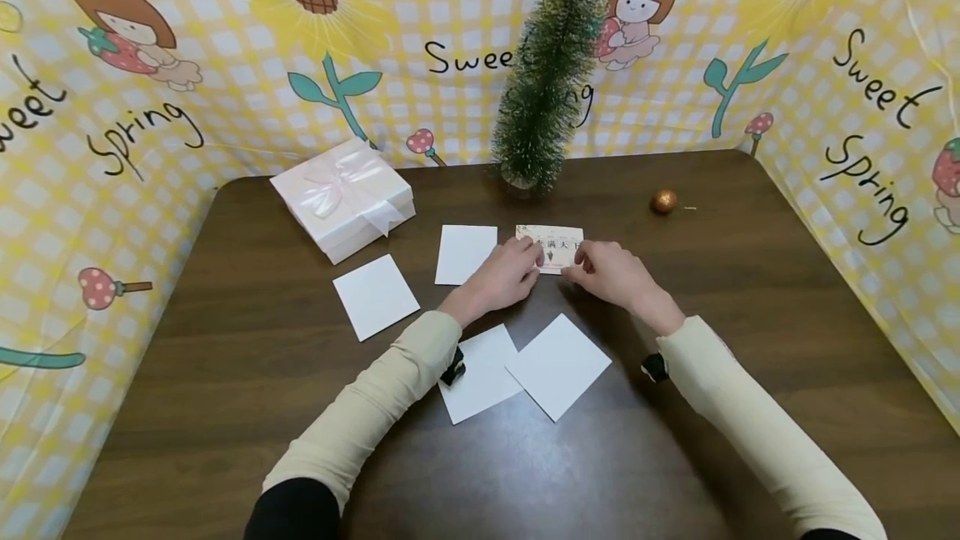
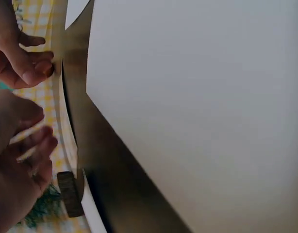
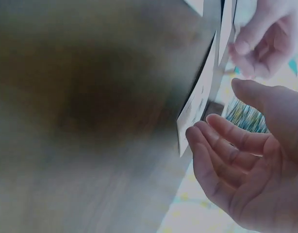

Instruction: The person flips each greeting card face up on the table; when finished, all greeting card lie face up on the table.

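Observation:
A small printed card [image 1: 558,233] with a row of Chinese characters lies on the table near the base of the tinsel tree. At its left end is my left hand [image 1: 508,275], fingers bent loosely over that side. My right hand [image 1: 611,272] is at the right end, fingertips by the edge. In the right wrist view, the right hand [image 3: 246,170] has its thumb apart from its curved fingers, beside the card [image 3: 197,104]. The left hand [image 2: 18,160] is likewise loosely curved in the left wrist view. Neither hand visibly pinches the card.
White square cards lie around: one [image 1: 461,252] behind the left hand, another [image 1: 375,297] to the left, two overlapping [image 1: 558,367] in front. A white gift box [image 1: 337,198] with a ribbon, a green tinsel tree [image 1: 543,82] and a copper-coloured ball [image 1: 663,202] stand farther back.

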Demonstrator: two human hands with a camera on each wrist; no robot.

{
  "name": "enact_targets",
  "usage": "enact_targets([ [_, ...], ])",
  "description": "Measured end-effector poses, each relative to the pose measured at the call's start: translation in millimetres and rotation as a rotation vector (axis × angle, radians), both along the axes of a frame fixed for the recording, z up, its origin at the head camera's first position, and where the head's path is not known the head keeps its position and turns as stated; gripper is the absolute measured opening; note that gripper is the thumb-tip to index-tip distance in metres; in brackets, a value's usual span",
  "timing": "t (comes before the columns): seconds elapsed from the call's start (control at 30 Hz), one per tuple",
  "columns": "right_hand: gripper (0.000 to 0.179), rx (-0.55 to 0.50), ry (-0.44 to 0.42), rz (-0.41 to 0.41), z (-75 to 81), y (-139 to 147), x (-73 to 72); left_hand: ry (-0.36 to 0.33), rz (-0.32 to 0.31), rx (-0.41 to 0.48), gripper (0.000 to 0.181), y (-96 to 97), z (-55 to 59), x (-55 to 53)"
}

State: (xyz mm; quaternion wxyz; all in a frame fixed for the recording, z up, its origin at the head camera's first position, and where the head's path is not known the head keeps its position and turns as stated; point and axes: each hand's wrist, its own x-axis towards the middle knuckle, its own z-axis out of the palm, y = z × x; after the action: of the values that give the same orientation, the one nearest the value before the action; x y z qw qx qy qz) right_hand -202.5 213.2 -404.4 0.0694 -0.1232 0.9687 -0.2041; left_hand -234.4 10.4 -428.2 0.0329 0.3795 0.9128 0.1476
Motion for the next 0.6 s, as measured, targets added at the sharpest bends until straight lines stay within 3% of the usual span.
enact_targets([
  [0.1, 0.037, 0.028, 0.034, 0.062, 0.5, -4, 16.8, 0.047, -0.111, -0.070, 0.019, -2.5, 3.4, 9.9],
  [0.27, 0.055, 0.105, 0.084, 0.140, -2.6, -10, 48.9, 0.100, -0.221, -0.210, 0.029, -5.6, 5.0, 30.5],
  [0.43, 0.066, 0.172, 0.120, 0.199, -2.5, -18, 79.9, 0.130, -0.299, -0.288, 0.040, -6.7, 4.7, 49.5],
  [0.6, 0.073, 0.242, 0.171, 0.231, -0.6, -26, 106.9, 0.178, -0.337, -0.307, 0.049, -6.3, 2.0, 59.5],
])
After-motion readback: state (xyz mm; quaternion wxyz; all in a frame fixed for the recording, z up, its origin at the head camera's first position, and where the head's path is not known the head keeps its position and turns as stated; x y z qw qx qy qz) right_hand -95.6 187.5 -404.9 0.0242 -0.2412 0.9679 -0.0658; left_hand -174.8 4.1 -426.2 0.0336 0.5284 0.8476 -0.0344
